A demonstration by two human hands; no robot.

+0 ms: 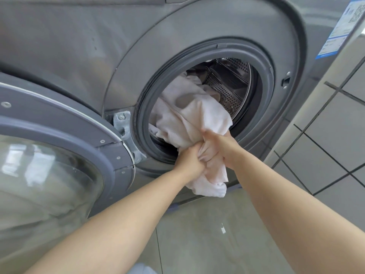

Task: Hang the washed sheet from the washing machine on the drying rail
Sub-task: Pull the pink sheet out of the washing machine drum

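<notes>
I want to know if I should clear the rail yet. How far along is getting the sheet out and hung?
Done: the washer door is open. In hand: the left hand and the right hand grip the sheet at the drum opening; most of it is bunched inside. Left: pulling it clear, carrying and hanging it. No rail is in view.

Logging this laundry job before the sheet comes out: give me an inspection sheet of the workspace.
Surface: glossy tiled floor, with one small pale scrap lying on it.
Job's things: pale sheet bunched, part out of the washer opening, the rest in the drum; door swung open to the left; drying rail not in view.
Clutter: nothing seen beyond the scrap.
Hands: left hand and right hand both shut on the sheet, below the opening.
Cables: nothing seen.
Surroundings: tiled wall at right; label on the washer's upper right.
</notes>
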